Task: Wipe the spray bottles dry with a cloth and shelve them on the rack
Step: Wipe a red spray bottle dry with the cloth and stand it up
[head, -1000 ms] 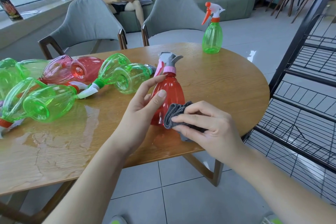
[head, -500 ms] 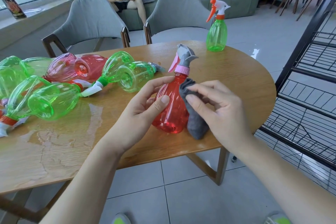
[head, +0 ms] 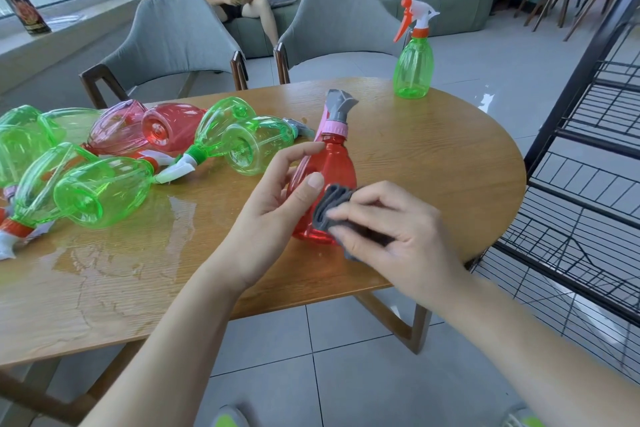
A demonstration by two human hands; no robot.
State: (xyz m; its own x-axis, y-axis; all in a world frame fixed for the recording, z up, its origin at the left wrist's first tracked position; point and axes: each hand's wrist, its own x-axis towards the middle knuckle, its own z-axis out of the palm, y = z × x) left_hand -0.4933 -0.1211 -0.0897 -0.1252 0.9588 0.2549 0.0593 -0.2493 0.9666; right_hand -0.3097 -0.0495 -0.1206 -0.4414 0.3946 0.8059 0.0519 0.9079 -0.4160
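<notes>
Red spray bottle stands upright near the front edge of the wooden table. My left hand curls round its body, thumb and fingers steadying it so it can't tip. My right hand pinches a bunched grey cloth against the lower side, where I judge water clings. Wire rack waits at right.

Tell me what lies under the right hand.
A folded grey cloth, pinched by the right hand against the upright red plastic spray bottle. The cloth's far end is hidden.
</notes>
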